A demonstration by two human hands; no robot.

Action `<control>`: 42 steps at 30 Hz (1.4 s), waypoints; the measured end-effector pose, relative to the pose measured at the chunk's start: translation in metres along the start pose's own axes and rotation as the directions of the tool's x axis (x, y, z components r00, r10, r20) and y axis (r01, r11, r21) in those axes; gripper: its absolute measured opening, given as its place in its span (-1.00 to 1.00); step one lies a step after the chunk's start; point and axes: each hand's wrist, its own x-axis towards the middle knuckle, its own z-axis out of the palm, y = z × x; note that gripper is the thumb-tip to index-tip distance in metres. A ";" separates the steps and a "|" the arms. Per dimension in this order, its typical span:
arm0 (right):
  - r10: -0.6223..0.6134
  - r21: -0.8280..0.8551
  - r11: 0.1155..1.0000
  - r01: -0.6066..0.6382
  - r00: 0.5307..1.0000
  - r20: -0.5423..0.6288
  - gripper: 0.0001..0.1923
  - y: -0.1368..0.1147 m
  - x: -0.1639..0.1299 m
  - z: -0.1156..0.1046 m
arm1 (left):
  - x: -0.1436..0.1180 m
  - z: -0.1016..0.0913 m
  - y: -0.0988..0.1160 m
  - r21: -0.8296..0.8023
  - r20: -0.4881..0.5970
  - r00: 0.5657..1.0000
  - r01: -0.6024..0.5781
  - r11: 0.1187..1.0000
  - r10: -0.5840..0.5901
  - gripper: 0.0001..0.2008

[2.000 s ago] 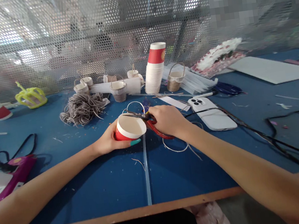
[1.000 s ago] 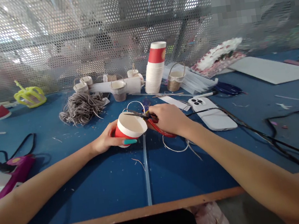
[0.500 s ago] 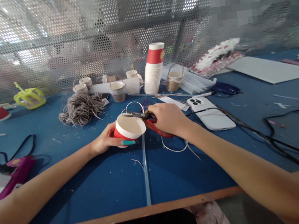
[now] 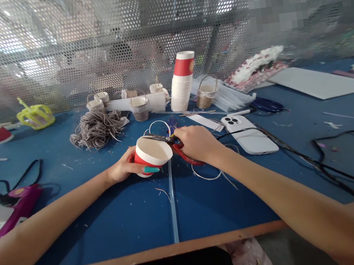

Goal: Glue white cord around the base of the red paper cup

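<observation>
My left hand (image 4: 123, 165) grips a red paper cup (image 4: 151, 155), tilted with its white mouth toward me, over the blue table (image 4: 116, 218). My right hand (image 4: 198, 143) holds red-handled scissors (image 4: 179, 148); the dark blades lie across the cup's far rim. A loop of white wire (image 4: 160, 128) lies just behind the cup. A thin clear strip (image 4: 173, 202) runs from under the cup to the table's front edge.
Behind stand a stack of paper cups (image 4: 183, 81), small basket-like cups (image 4: 140, 107), a pile of grey cord (image 4: 96, 128) and a yellow object (image 4: 36, 116). A white phone (image 4: 249, 134) with black cables lies right; a purple tool (image 4: 7, 209) lies left. A perforated metal screen (image 4: 118, 36) closes off the far side.
Both hands stay at the cup. The cup has tipped a little and shifted slightly left and down, with the scissor blades still across its rim.
</observation>
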 end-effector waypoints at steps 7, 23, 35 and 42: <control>-0.010 0.008 1.000 0.010 1.000 -0.012 -0.71 -0.001 -0.001 0.004 | 0.000 0.001 0.002 -0.025 0.007 1.000 0.021 0.999 -0.021 -0.46; 0.173 0.236 0.960 -0.152 0.982 -0.072 -0.79 0.007 0.004 0.005 | 0.005 -0.001 -0.004 -0.093 -0.046 0.995 -0.088 0.992 0.083 -0.24; 0.080 0.085 0.993 -0.078 0.997 -0.020 -0.72 0.006 0.001 0.001 | 0.003 0.008 0.008 0.190 -0.038 0.997 -0.056 0.980 0.065 -0.27; 0.039 0.094 0.995 -0.040 0.999 0.010 -0.64 0.003 0.000 -0.001 | 0.001 0.007 0.007 0.264 0.003 0.996 -0.087 0.961 0.089 -0.29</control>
